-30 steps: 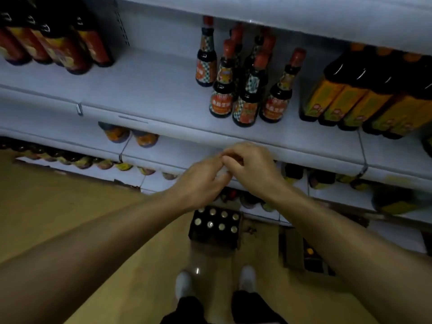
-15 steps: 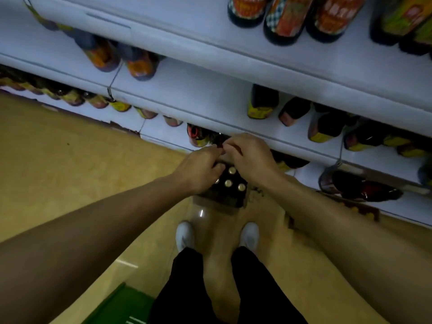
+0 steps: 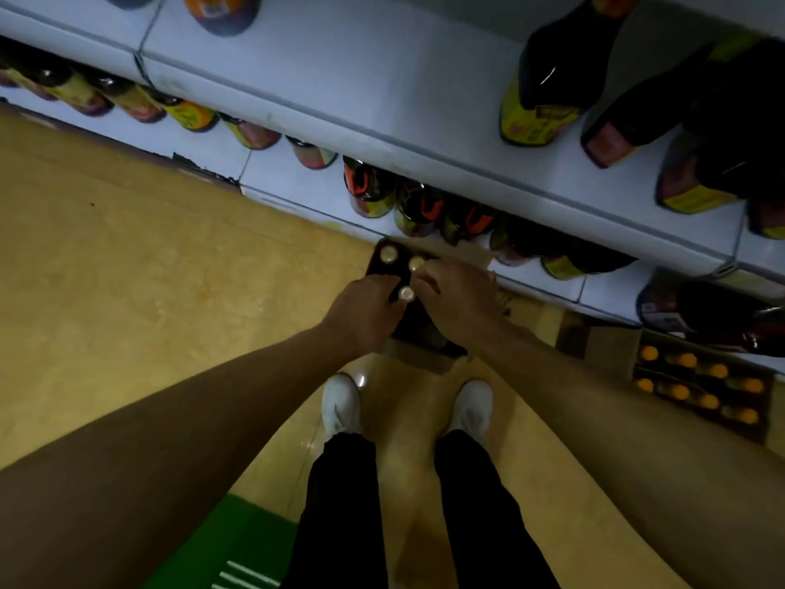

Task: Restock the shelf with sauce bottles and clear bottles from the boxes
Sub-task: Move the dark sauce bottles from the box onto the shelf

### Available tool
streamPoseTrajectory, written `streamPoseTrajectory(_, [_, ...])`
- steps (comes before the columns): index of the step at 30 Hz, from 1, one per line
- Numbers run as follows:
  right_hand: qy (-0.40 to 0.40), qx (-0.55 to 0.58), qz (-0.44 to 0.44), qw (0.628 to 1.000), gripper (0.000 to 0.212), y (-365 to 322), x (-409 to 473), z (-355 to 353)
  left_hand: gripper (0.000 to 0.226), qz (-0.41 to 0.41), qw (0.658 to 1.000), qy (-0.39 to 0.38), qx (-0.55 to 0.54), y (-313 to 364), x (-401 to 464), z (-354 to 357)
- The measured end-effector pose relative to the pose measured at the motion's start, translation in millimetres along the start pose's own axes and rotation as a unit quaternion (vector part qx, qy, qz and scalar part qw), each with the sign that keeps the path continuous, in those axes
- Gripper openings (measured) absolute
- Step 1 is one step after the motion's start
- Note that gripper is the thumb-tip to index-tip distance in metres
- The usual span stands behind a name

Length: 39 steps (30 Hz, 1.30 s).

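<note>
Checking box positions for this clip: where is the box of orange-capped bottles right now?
In the head view, the box of orange-capped bottles sits on the floor at the right, below the lowest shelf and right of the person's right shoe.

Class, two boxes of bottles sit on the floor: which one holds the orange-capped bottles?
The box at the right, apart from both hands; the box under the hands holds pale gold caps.

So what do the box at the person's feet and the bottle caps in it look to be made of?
The box looks like plain brown cardboard: matte, with a folded flap edge. The caps are pale gold with a slight sheen, either metal or plastic; too blurred to tell. Both hands reach among them.
</note>
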State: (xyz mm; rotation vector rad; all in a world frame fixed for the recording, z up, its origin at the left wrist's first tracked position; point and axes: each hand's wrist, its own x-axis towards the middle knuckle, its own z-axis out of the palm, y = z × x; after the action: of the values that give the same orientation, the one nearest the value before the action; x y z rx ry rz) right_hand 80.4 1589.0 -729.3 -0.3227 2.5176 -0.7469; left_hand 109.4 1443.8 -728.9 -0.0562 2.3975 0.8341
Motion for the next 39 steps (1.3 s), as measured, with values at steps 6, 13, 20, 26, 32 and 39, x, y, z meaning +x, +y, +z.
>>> streamPoseTrajectory(6, [-0.045,-0.006,0.048,0.998,0.030,38,28,50,0.030,-0.035,0.999,-0.006,-0.020,-31,43,42])
streamPoseTrajectory(13, [-0.070,-0.015,0.061,0.996,0.024,75,61,106,0.031,-0.065,0.998,-0.016,-0.023,-79,83,88])
streamPoseTrajectory(20, [-0.075,-0.036,0.039,0.996,0.026,100,93,158,0.042,-0.080,0.997,-0.009,-0.010,-122,119,115])
streamPoseTrajectory(26, [-0.066,-0.057,0.000,0.996,0.037,118,116,186,0.047,-0.061,0.998,-0.015,-0.001,-150,144,132])
streamPoseTrajectory(32, [-0.064,-0.052,-0.012,0.996,0.040,121,134,206,0.041,-0.015,0.999,0.027,-0.018,-165,156,134])
streamPoseTrajectory(39, [-0.070,-0.084,-0.005,0.994,0.036,116,151,220,0.034,-0.002,0.999,0.040,-0.015,-173,159,135])
